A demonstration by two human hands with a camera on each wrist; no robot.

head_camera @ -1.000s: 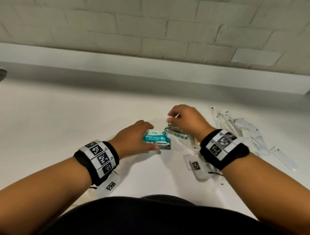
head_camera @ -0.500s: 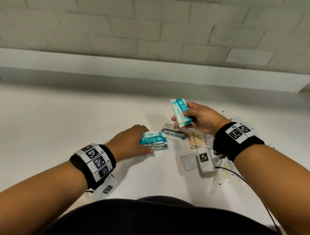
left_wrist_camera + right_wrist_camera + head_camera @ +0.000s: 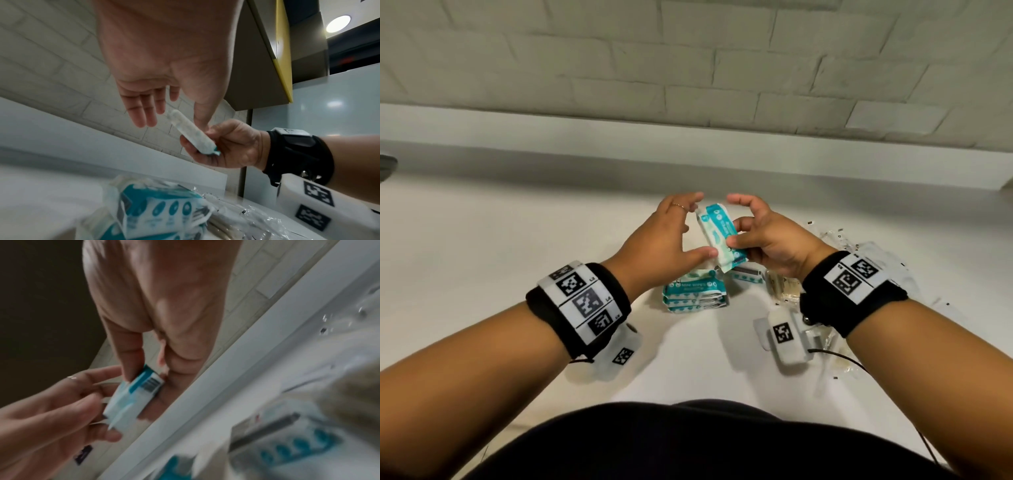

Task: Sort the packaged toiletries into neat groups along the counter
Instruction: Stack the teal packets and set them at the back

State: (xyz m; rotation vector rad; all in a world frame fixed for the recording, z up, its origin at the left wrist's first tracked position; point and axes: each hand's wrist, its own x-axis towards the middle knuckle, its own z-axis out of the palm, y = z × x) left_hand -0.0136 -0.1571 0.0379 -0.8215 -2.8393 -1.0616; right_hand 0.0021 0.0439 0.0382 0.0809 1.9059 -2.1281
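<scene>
My right hand [image 3: 736, 222] pinches a small teal-and-white wipes pack [image 3: 719, 233] between thumb and fingers, held upright above the counter. In the right wrist view the pack [image 3: 139, 394] shows its barcode end. My left hand [image 3: 697, 224] is beside the pack with fingers spread and nearly straight; its thumb and fingertips touch the pack's left side. In the left wrist view the pack [image 3: 191, 131] sits between both hands. Below them, a stack of matching wipes packs [image 3: 693, 291] lies on the white counter [image 3: 517, 257].
Another teal-printed packet [image 3: 746, 275] and a packet of pale sticks [image 3: 782, 287] lie right of the stack. Several clear plastic-wrapped items [image 3: 859, 250] are scattered further right. A low white ledge [image 3: 688, 154] and tiled wall run behind the counter.
My right hand has lifted a wipes pack from the pile and brought it up and left. My left hand has left the stack on the counter and risen to meet it.
</scene>
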